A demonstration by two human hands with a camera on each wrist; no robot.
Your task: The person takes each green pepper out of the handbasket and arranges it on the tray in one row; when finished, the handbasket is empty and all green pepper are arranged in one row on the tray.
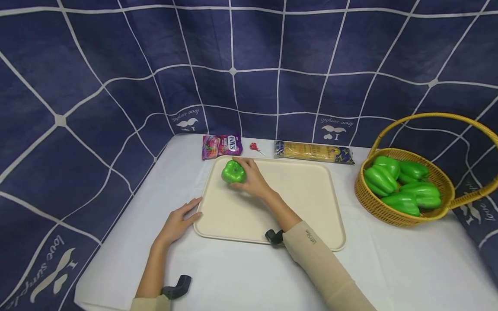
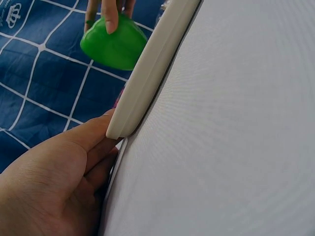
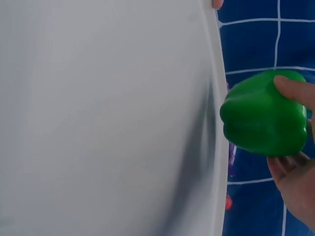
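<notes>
A green bell pepper [image 1: 233, 172] is held over the far left part of a cream tray [image 1: 295, 203]. My right hand [image 1: 250, 177] grips it, thumb on one side and fingers on the other, as the right wrist view shows with the pepper [image 3: 266, 113] close above the tray's surface. At the tray's left rim, my left hand [image 1: 177, 222] touches the edge with its fingers extended. In the left wrist view that hand [image 2: 54, 182] meets the tray's edge [image 2: 147, 73], some fingertips hidden behind it.
At the right stands a yellow wicker basket [image 1: 365, 201] with a tall handle, holding several green bell peppers [image 1: 404, 203]. Behind the tray lie a purple candy bag [image 1: 221, 146], a small red-handled tool [image 1: 254, 147] and a pack of pasta [image 1: 313, 152]. Blue checked cloth [image 1: 256, 52] hangs behind.
</notes>
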